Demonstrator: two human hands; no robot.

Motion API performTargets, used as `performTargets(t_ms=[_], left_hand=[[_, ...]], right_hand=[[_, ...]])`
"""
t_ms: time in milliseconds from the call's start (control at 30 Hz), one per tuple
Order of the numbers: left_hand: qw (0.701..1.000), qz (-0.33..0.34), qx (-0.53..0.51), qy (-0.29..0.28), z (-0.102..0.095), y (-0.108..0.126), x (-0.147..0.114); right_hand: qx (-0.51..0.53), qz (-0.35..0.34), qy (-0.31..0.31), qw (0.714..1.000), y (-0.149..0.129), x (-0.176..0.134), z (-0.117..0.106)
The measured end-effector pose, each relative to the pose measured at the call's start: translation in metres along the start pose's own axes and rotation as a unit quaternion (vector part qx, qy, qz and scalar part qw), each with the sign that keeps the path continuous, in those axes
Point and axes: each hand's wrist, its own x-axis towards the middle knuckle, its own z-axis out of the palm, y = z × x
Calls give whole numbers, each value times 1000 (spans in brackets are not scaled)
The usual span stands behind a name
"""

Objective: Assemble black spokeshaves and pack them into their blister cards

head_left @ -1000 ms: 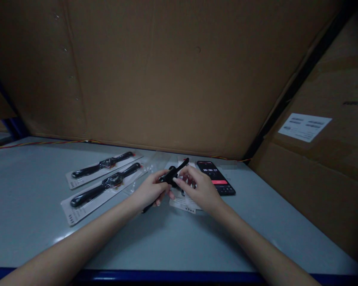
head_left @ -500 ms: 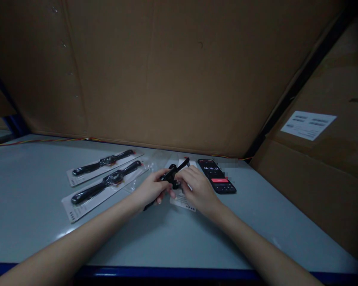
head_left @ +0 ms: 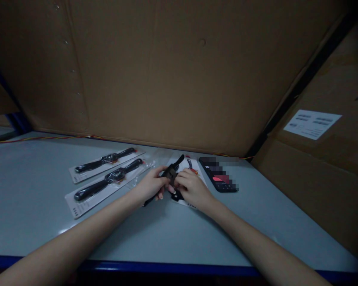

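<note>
My left hand [head_left: 150,184] is closed around a black long-handled tool [head_left: 170,172], holding it at a slant above the table. One slim end points up toward the back and the other shows below my palm. Its wide middle part faces up between my hands. My right hand [head_left: 193,188] is closed beside that middle part, fingertips curled, and what they pinch is hidden. A small black piece [head_left: 176,196] shows just under my right fingers; I cannot tell whether it joins the tool. Below lies a printed white card [head_left: 200,176], partly covered by my right hand.
Two black tools on white cards under clear plastic, a rear pack [head_left: 107,159] and a front pack [head_left: 107,183], lie at left. A phone [head_left: 226,186] lies at right. Cardboard [head_left: 179,79] stands behind the grey table [head_left: 167,238], with a cardboard box [head_left: 319,167] at right.
The tool has turned in my left hand, so its wide middle shows more. My right hand has shifted slightly lower, uncovering more of the card. The view has moved a little.
</note>
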Motion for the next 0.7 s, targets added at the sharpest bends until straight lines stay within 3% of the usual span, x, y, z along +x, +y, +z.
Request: performTargets(t_ms=[133,333,700], left_hand=[[999,10,39,4,-2,2,-1],[990,63,125,4,-4,4,-6],[961,105,253,27,-13,-7,0]], right_hand=[[-3,10,9,1000,1,0,-6],[29,112,72,991,0,2,-14],[-19,113,-1,993,1,1,-7]])
